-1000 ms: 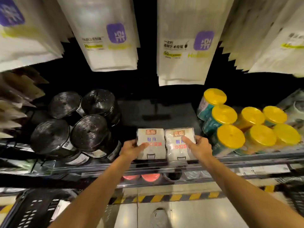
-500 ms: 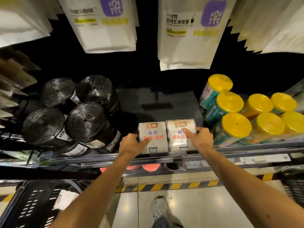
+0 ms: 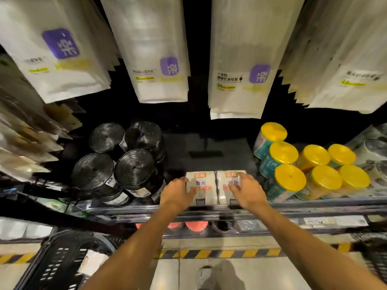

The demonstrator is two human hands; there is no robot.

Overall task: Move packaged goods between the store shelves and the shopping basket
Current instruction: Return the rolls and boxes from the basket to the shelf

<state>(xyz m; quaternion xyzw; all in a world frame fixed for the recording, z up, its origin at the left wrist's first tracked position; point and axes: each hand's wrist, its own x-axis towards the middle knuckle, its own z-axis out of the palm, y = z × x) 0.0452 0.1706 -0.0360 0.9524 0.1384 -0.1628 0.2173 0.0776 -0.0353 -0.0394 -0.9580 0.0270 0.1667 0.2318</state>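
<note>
At the shelf (image 3: 314, 204) edge the left pack (image 3: 206, 192) is clasped in the grip of the left hand (image 3: 178, 193) while the right pack (image 3: 225, 194) is only covered by the right hand (image 3: 247, 191), its grip spread and unclosed; pick-up is judged in hand, and a firm clamp is needed before the basket (image 3: 58, 264)

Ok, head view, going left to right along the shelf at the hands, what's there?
Along it: black rolls → left pack → right pack → yellow-lidded tubs.
</note>
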